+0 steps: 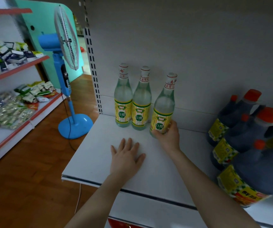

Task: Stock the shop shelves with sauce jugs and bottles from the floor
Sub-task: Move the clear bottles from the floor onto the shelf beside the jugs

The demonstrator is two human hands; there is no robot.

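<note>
One bottle (162, 109) in right hand (168, 134)

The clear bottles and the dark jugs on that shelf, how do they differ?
The clear bottles are tall and slim with long necks; the dark jugs are squat and wide, with handles. The bottles hold pale liquid and have white caps; the jugs look almost black and have orange caps. The right hand grips one bottle, while no hand touches the jugs; the left hand lies flat on the shelf. Both kinds carry yellow and green labels.
</note>
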